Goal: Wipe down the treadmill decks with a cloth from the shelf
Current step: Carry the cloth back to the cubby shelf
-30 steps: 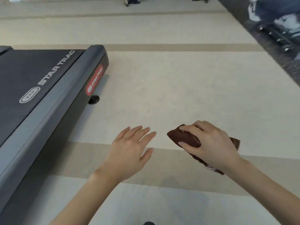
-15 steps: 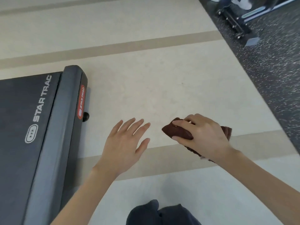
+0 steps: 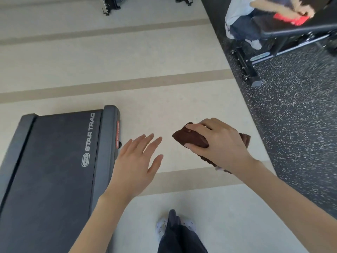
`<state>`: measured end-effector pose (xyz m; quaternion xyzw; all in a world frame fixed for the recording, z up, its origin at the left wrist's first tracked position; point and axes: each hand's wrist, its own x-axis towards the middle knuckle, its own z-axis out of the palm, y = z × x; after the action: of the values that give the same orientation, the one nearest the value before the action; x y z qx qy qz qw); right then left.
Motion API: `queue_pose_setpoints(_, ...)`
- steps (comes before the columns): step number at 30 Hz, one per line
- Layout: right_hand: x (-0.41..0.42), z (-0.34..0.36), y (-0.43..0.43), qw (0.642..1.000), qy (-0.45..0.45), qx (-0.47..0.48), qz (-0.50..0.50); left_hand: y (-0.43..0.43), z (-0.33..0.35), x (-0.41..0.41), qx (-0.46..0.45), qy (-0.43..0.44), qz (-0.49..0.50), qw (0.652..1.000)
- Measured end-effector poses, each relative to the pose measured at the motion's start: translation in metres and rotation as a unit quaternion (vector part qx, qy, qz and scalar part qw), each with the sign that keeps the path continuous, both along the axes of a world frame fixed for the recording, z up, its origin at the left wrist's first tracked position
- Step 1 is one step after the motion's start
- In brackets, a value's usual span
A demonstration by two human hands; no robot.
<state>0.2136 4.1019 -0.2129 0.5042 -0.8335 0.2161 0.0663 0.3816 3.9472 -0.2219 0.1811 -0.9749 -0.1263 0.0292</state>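
Cloth (image 3: 193,139) – brown, soft terry; treadmill deck (image 3: 54,161) – matt black; floor (image 3: 164,61) smooth.

one treadmill (image 3: 54,170), one brown cloth (image 3: 193,139), two hands (image 3: 135,167) (image 3: 220,145), one bench (image 3: 291,31)

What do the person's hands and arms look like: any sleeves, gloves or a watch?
The left hand and right hand wear no gloves. Neither arm shows a sleeve, watch or bracelet as far as the frame's edge. The nails look short and unpainted.
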Motion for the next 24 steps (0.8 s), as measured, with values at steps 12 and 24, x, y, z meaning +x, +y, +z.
queue_pose_setpoints(12, 0.016, 0.156, 0.003, 0.999, -0.002, -0.018, 0.033, 0.014, 0.148, 0.020, -0.044, 0.020, 0.057, 0.997)
queue_pose_setpoints(24, 0.048, 0.167, -0.069, 0.989, -0.019, -0.015, 0.147, -0.013, 0.164, 0.080, -0.043, 0.008, 0.161, 0.986)
